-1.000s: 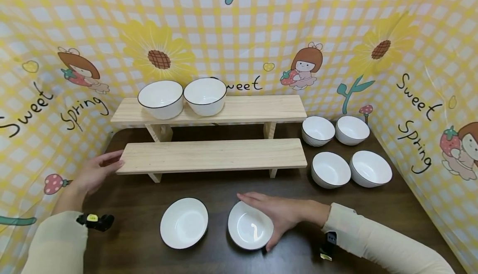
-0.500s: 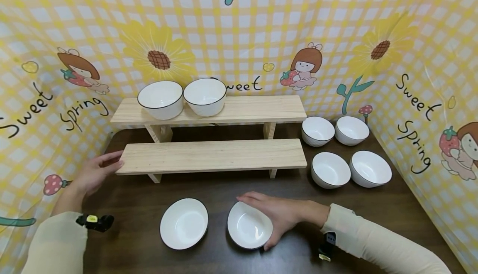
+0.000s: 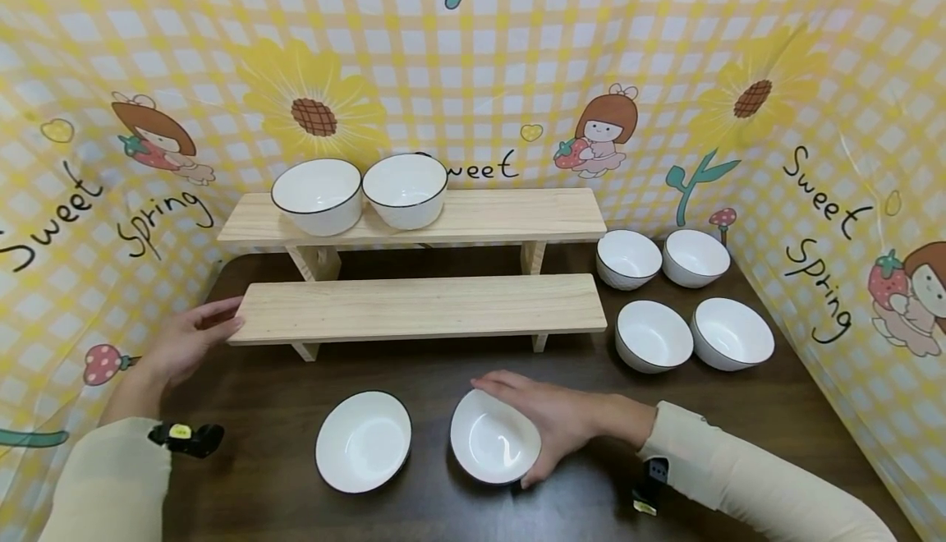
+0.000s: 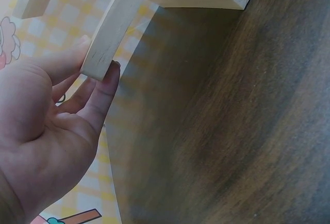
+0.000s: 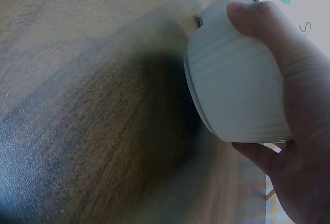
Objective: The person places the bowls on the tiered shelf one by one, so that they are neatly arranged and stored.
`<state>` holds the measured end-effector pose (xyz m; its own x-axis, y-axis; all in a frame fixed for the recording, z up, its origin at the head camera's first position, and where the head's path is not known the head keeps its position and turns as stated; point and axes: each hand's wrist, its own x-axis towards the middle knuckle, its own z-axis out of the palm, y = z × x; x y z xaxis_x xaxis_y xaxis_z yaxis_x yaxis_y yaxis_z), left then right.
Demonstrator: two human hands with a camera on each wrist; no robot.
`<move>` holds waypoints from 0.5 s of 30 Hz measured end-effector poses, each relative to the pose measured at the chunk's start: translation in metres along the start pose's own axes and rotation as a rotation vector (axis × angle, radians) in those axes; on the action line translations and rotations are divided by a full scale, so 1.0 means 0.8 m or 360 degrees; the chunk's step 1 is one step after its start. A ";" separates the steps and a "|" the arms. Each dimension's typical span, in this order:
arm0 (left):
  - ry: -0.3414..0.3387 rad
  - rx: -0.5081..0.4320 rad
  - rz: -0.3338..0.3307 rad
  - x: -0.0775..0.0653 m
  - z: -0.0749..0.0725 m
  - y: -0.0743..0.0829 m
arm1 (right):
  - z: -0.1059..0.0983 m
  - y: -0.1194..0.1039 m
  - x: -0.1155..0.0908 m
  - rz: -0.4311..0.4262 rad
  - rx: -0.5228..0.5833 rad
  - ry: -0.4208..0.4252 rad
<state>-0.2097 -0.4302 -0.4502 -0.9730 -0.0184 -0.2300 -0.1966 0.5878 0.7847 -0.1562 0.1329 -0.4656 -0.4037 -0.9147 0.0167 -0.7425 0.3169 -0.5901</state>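
At the left end of the lower wooden shelf board (image 3: pixel 421 308), my left hand (image 3: pixel 185 343) pinches the edge. The left wrist view shows the thumb on one face of the board (image 4: pixel 116 33) and fingers on the other. My right hand (image 3: pixel 554 423) grips a white bowl (image 3: pixel 493 443) with a dark rim from its right side. Ribbed outer walls of that bowl (image 5: pixel 237 80) fill the right wrist view, with a dark shadow by its base; I cannot tell whether it touches the table. A similar white bowl (image 3: pixel 364 442) stands to its left, untouched.
Two white bowls (image 3: pixel 318 197) stand on the left part of the upper shelf board (image 3: pixel 517 212). Several more bowls (image 3: pixel 654 337) are grouped on the dark table (image 3: pixel 429 378) right of the rack. Yellow checked cloth (image 3: pixel 488 57) surrounds the back and sides.
The bowl in my right hand has shifted very slightly away from me over the last half second. My left hand stays on the shelf end.
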 end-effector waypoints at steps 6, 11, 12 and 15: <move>-0.0004 0.0003 -0.0007 0.000 -0.001 0.000 | -0.010 -0.004 -0.004 0.0020 -0.0006 0.0030; -0.0013 -0.0018 -0.0003 0.000 -0.001 0.000 | -0.021 -0.006 -0.009 0.0045 0.0034 0.0044; -0.0015 -0.0023 -0.0003 0.000 -0.001 0.000 | -0.023 -0.005 -0.010 0.0044 0.0037 0.0049; -0.0018 -0.0032 -0.0011 0.000 -0.001 0.000 | -0.030 -0.006 -0.013 0.0033 0.0044 0.0070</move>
<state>-0.2100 -0.4308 -0.4496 -0.9701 -0.0132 -0.2422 -0.2061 0.5712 0.7945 -0.1614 0.1466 -0.4439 -0.4423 -0.8960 0.0391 -0.7189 0.3282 -0.6127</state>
